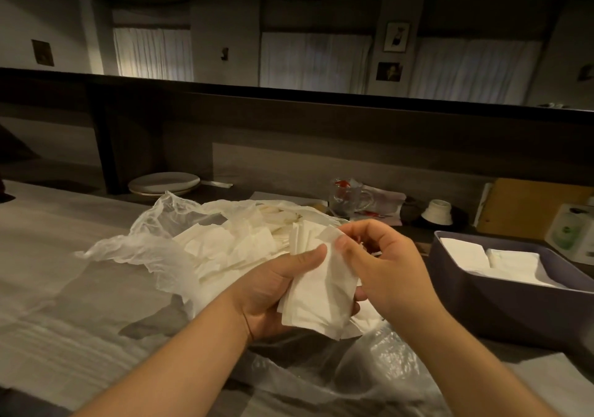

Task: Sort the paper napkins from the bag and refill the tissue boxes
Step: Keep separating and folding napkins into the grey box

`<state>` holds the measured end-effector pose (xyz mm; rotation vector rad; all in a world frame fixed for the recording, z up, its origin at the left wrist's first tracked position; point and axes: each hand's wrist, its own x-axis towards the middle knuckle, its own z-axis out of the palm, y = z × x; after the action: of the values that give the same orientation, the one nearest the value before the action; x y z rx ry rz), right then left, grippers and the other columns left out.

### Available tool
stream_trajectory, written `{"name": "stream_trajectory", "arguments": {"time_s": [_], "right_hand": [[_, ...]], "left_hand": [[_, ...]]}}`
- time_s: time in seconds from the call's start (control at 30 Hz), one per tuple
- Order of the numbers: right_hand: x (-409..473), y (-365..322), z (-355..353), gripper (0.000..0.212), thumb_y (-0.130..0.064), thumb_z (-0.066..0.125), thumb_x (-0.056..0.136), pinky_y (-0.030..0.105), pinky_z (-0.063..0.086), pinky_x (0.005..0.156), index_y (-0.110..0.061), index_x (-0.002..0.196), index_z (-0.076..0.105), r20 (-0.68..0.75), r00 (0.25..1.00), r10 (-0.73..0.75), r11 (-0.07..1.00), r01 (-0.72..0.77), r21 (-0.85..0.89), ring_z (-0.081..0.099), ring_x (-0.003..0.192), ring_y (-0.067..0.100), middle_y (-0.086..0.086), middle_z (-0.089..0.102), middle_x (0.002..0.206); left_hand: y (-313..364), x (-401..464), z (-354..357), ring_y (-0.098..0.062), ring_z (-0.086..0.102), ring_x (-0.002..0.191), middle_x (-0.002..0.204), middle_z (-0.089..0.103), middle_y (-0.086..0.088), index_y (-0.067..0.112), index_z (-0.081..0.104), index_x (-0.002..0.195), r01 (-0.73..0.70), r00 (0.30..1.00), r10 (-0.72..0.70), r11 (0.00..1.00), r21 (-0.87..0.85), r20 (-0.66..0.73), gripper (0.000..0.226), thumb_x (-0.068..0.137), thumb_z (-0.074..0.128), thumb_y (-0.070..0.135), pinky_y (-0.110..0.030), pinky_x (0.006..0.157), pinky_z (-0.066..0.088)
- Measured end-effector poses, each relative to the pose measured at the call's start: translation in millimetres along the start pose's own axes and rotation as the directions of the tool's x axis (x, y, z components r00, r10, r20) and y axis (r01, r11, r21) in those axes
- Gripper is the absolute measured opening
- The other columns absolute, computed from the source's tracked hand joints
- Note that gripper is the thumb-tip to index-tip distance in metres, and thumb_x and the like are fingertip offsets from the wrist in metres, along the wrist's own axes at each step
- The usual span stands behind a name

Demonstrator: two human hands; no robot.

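1. Napkins [316, 291] in a small stack sit in my left hand [276, 291], its grip curled round them from below, thumb pressed on the top sheet.
2. My right hand [382, 265] pinches the stack's upper corner between thumb and fingertips, over the open plastic bag [135, 249] on the tabletop [48, 288].
3. The bag holds a loose heap of more napkins [244, 243]; the purple tissue box [501, 301] stands just beside my right wrist, already partly filled.
4. Risk, as I judge it: the thin sheets cling, so my pinch may lift two at once or tear a corner, and a loose left grip could let the stack fan and spill.
5. The bag's slack film near my forearms could snag and drag napkins off the tabletop.
6. Hidden: my left fingers under the stack, the box's far end, and how deep its fill runs; the dim items behind, by the plates [164, 183], are hard to make out.
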<state>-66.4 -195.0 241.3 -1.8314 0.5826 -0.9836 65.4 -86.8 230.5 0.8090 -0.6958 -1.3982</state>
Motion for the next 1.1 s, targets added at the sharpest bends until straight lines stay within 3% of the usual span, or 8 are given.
{"name": "stream_trajectory", "arguments": {"time_s": [0.2, 0.43, 0.5, 0.6, 0.77, 0.83, 0.97, 1.1], "right_hand": [[2.8, 7.8, -4.9, 0.018, -0.042, 0.071, 0.092, 0.037, 0.063, 0.083, -0.051, 0.102, 0.058, 0.119, 0.993, -0.006, 0.975, 0.032, -0.219, 0.066, 0.100, 0.011, -0.025, 0.062, 0.107], [2.1, 0.1, -9.1, 0.006, -0.040, 0.069, 0.094, 0.024, 0.060, 0.068, -0.036, 0.094, 0.064, 0.143, 0.989, 0.046, 0.988, -0.024, -0.155, 0.067, 0.087, 0.015, -0.012, 0.064, 0.103], [1.9, -0.3, -7.6, 0.004, -0.041, 0.067, 0.095, 0.031, 0.063, 0.077, -0.038, 0.095, 0.065, 0.159, 0.987, 0.038, 0.990, -0.015, -0.140, 0.065, 0.096, 0.015, -0.014, 0.061, 0.109], [-1.1, -4.1, -7.2, 0.001, -0.034, 0.065, 0.096, 0.026, 0.063, 0.064, -0.036, 0.096, 0.066, 0.137, 0.990, 0.031, 0.999, -0.032, 0.009, 0.068, 0.089, 0.012, -0.008, 0.063, 0.110], [1.0, 0.7, -3.0, 0.019, -0.033, 0.066, 0.096, 0.032, 0.063, 0.078, -0.051, 0.092, 0.069, 0.018, 0.998, -0.057, 0.998, 0.058, -0.018, 0.065, 0.097, 0.012, -0.021, 0.063, 0.105], [1.4, 0.8, -3.1, 0.028, -0.030, 0.065, 0.097, 0.027, 0.062, 0.070, -0.056, 0.088, 0.071, -0.029, 0.995, -0.098, 0.995, 0.099, 0.034, 0.063, 0.098, 0.011, -0.023, 0.062, 0.103], [1.6, -16.9, -17.7, 0.012, -0.028, 0.069, 0.090, 0.024, 0.058, 0.066, -0.036, 0.090, 0.077, -0.057, 0.998, 0.011, 0.941, 0.009, 0.339, 0.068, 0.091, 0.013, -0.012, 0.073, 0.094], [-1.1, -31.2, -31.4, 0.019, -0.027, 0.068, 0.074, 0.027, 0.058, 0.066, -0.021, 0.089, 0.078, 0.225, 0.972, 0.072, 0.850, -0.178, 0.495, 0.071, 0.077, 0.015, 0.002, 0.075, 0.089]], "left_hand": [[-0.4, 3.8, 0.7, -0.033, 0.074, 0.099, 0.111, 0.075, -0.018, 0.015, 0.082, 0.104, -0.027, 0.997, 0.034, 0.994, 0.105, -0.065, 0.023, 0.085, 0.076, 0.026, -0.048, 0.087, 0.062], [3.7, 1.4, 3.2, -0.031, 0.075, 0.100, 0.108, 0.076, -0.015, 0.020, 0.084, 0.099, -0.042, 0.993, 0.058, 0.988, 0.147, -0.105, 0.028, 0.084, 0.066, 0.035, -0.047, 0.091, 0.060], [4.7, 0.3, 4.6, -0.034, 0.074, 0.102, 0.110, 0.076, -0.017, 0.018, 0.080, 0.109, -0.055, 0.991, 0.070, 0.990, 0.134, -0.113, 0.038, 0.080, 0.070, 0.040, -0.050, 0.094, 0.057], [3.6, -1.4, 6.9, -0.033, 0.076, 0.093, 0.104, 0.077, -0.017, 0.015, 0.067, 0.119, -0.048, 0.993, 0.060, 0.992, 0.116, -0.104, 0.051, 0.078, 0.067, 0.044, -0.048, 0.086, 0.061], [0.7, -0.9, -0.8, -0.033, 0.072, 0.099, 0.113, 0.071, -0.018, 0.012, 0.063, 0.135, 0.032, 0.994, -0.042, 0.995, 0.091, 0.106, 0.075, 0.071, 0.091, 0.040, -0.046, 0.091, 0.059], [-1.0, 2.2, -4.6, -0.031, 0.071, 0.097, 0.113, 0.071, -0.017, 0.011, 0.058, 0.138, 0.044, 0.994, -0.053, 0.994, 0.096, 0.096, 0.082, 0.070, 0.092, 0.041, -0.045, 0.091, 0.059], [-0.5, 5.6, -5.9, -0.033, 0.072, 0.095, 0.110, 0.071, -0.022, 0.006, 0.077, 0.117, 0.054, 0.999, -0.054, 0.997, 0.059, -0.003, 0.059, 0.081, 0.074, 0.053, -0.047, 0.089, 0.061], [2.9, 6.8, 0.3, -0.035, 0.076, 0.091, 0.106, 0.076, -0.018, 0.010, 0.084, 0.088, 0.069, 0.990, -0.071, 0.997, -0.016, -0.119, 0.053, 0.076, 0.062, 0.056, -0.047, 0.090, 0.057]]}}
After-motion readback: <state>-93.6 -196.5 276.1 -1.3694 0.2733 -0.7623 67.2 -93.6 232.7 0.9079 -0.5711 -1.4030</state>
